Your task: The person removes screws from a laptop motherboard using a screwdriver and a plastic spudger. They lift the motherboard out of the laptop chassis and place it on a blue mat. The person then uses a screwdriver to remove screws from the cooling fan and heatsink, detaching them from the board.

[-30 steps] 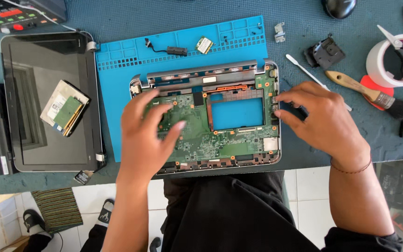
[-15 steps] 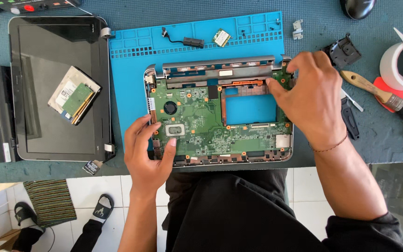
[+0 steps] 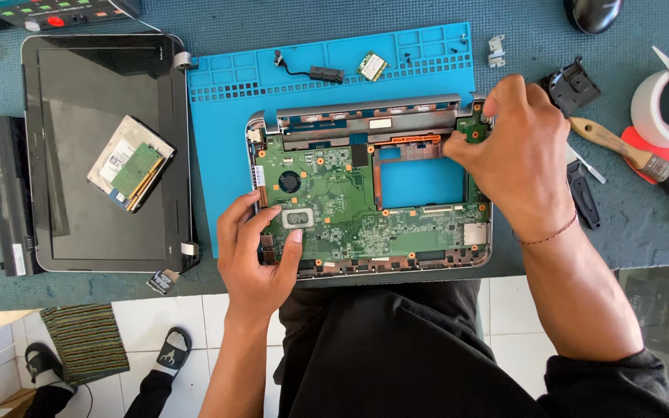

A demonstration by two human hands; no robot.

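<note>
A workbench (image 3: 350, 15) covered in dark teal felt carries everything. A blue silicone work mat (image 3: 218, 116) lies at its middle, with an opened laptop base (image 3: 373, 255) resting on the mat and overhanging its near edge. To the left lies a detached laptop screen panel (image 3: 79, 217), and beside that a long black battery (image 3: 9, 193). To the right lie a wooden-handled brush (image 3: 629, 155), a white tape roll (image 3: 652, 108), a black plastic part (image 3: 571, 85) and a black mouse (image 3: 594, 14).
</note>
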